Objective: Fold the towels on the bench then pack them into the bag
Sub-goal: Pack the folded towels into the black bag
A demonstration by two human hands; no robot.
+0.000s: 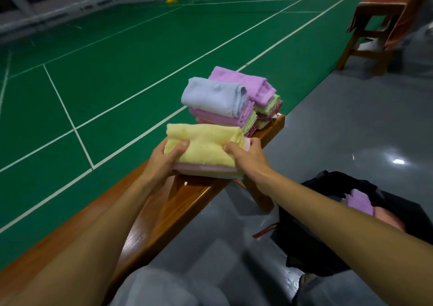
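The small stack (206, 156) of folded towels, yellow on top with pink and pale layers under it, is sitting over the near part of the bench (187, 202), and both hands are holding it. Its long side is running left to right, from one hand to the other. The left hand (164, 163) is gripping the left end, with the thumb pressed on top and the fingers curled under. The right hand (246, 156) is gripping the right end the same way, with fingers wrapping round the far corner. It is hard to tell if the stack is resting on the wood or just lifted off it.

The bag (328, 223) is lying open on the grey floor, down and to the right of the stack, on the right hand's side (so that hand is the nearer one). A purple towel (358, 201) and something pink are already showing inside it. The stack probably needs to swing right and go down, staying flat so the layers do not slide apart.

Farther along the bench, two more piles (229, 99) of folded towels are waiting, close together, just past the stack in the hands. Beyond the bench is the green court floor (105, 71).
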